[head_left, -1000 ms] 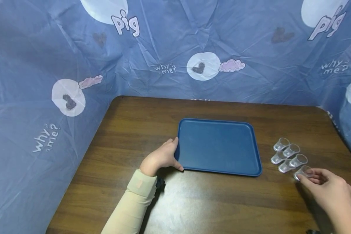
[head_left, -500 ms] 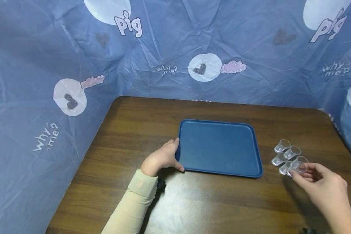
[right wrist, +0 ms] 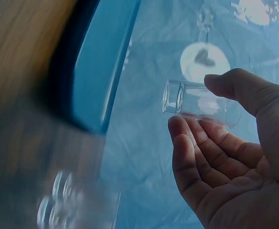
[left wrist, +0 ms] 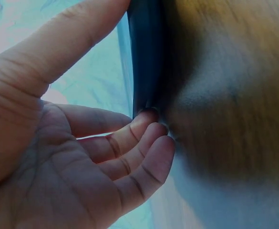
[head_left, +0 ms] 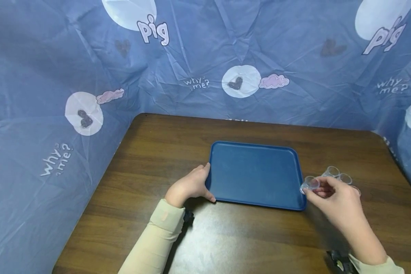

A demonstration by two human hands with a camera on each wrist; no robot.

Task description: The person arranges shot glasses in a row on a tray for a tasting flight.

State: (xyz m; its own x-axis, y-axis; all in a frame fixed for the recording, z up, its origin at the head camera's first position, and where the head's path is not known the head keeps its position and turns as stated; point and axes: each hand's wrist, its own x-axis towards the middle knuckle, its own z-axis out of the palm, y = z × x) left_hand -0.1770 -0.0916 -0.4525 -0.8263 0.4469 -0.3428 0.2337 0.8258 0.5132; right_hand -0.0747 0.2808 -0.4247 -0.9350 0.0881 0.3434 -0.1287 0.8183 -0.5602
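Note:
A clear small glass [head_left: 311,183] is pinched between the thumb and fingers of my right hand [head_left: 340,201], over the right edge of the blue tray [head_left: 255,175]. In the right wrist view the glass [right wrist: 196,102] shows in full beside the tray's corner [right wrist: 98,71]. My left hand [head_left: 190,184] rests at the tray's front left corner, thumb on the front edge and fingers along the left side. The left wrist view has the fingertips [left wrist: 153,148] of that hand against the tray's edge [left wrist: 146,52].
More clear glasses [head_left: 333,172] stand on the wooden table [head_left: 246,239] right of the tray, partly hidden behind my right hand; the right wrist view has them blurred [right wrist: 77,205] at lower left. Patterned blue cloth [head_left: 191,49] hangs behind and left of the table.
My right hand has lifted the nearest glass from the group and carried it left to the tray's edge. The left hand has stayed at its corner.

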